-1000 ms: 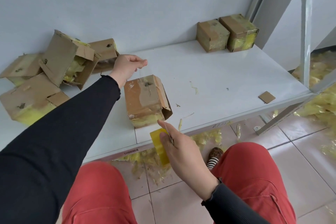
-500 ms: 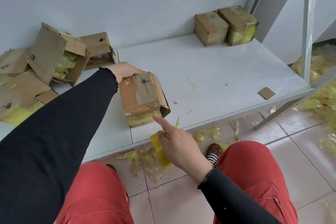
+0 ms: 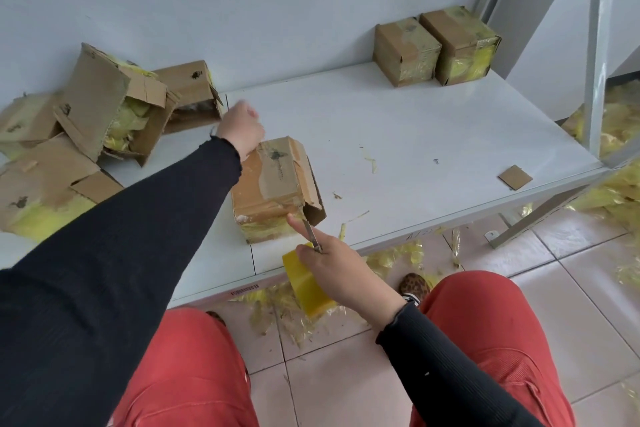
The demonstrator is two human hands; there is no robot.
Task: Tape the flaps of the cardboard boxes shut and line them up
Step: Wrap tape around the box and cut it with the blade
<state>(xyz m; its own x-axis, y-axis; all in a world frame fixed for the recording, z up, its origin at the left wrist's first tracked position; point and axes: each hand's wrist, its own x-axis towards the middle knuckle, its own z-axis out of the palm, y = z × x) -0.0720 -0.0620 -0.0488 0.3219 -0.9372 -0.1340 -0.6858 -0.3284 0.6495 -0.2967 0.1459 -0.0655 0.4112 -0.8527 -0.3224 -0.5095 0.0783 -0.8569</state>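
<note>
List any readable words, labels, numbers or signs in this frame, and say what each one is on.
None can be read outright.
Red strip label on the front edge of the white metal shelf: printed characters, too small and blurred to read.
Faint handwritten mark on the same edge: illegible.
Dark smudges on the brown cardboard box under the left hand: stains, not text.

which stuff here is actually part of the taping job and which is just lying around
Part of the job:
- box being taped
- yellow tape roll and blade in the right hand
- left hand
- untaped boxes
- two taped boxes

Just lying about:
- cardboard scrap
- yellow tape shreds on the floor
</note>
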